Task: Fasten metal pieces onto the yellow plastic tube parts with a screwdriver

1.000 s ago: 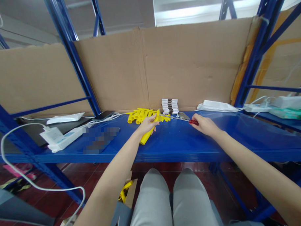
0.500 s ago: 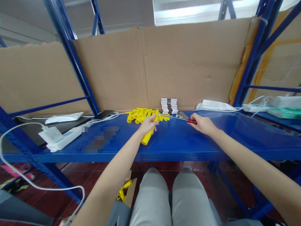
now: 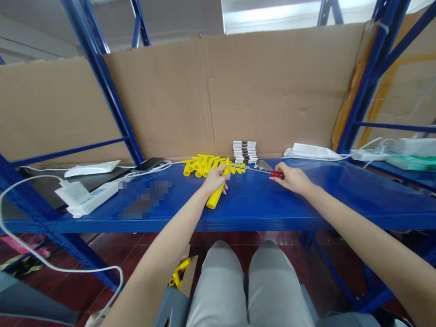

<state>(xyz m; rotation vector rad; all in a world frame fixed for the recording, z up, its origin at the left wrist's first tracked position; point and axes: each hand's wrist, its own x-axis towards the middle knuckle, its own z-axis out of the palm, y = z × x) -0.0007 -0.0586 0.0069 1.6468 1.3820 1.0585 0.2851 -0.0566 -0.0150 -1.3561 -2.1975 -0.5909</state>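
Observation:
My left hand (image 3: 215, 179) is closed around a yellow plastic tube (image 3: 215, 199), whose wide open end points toward me and whose narrow end points away. In my right hand (image 3: 290, 177) is a screwdriver (image 3: 276, 175) with a red handle, gripped at the handle. Its long metal shaft runs left, and the tip meets the upper part of the tube by my left fingers; whether it enters the tube is too small to tell. Just behind my left hand lies a pile of similar yellow tubes (image 3: 200, 165). Smaller yellow pieces (image 3: 238, 168) lie right of it.
White packets with dark bands (image 3: 245, 152) are stacked against the cardboard (image 3: 273, 95). A small clear bag (image 3: 264, 165) lies beside them. A white power strip (image 3: 94, 196) with cables is at left, a white package (image 3: 312, 152) at right. Below stands a box of yellow tubes (image 3: 180, 272).
The view has shifted very slightly. Both hands keep their grips, and the tube and screwdriver stay in nearly the same place.

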